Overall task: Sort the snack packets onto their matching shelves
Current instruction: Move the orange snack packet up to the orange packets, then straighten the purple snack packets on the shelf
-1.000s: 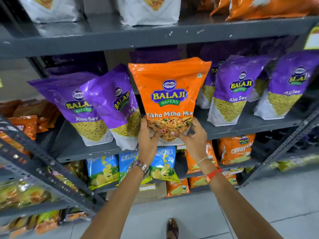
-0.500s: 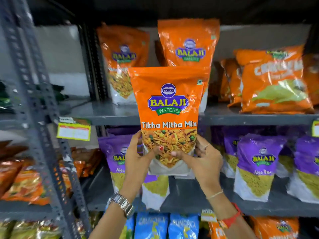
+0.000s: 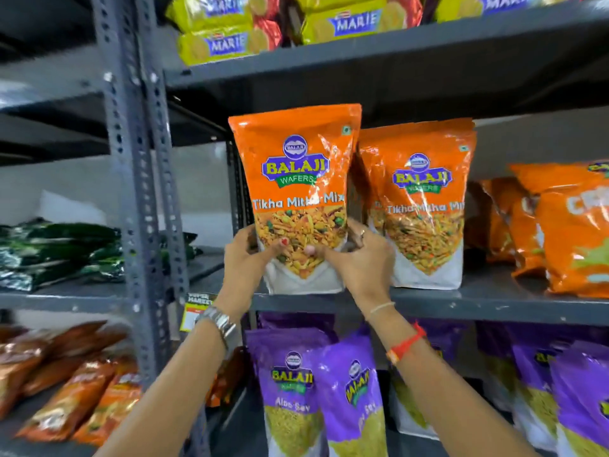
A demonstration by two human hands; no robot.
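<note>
Grey steel shelf (image 3: 494,300): both hands grip glossy orange pouch (image 3: 298,179) upright.

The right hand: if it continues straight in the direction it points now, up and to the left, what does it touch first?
The right hand already grips the Tikha Mitha Mix packet, so that packet is the first thing in its line. What stands behind it is hidden.

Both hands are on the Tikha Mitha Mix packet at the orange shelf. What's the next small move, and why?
Probably let go. The held packet stands upright, its base at the shelf edge, beside a matching Tikha Mitha Mix packet. The left hand and right hand grip only its lower corners.
</note>
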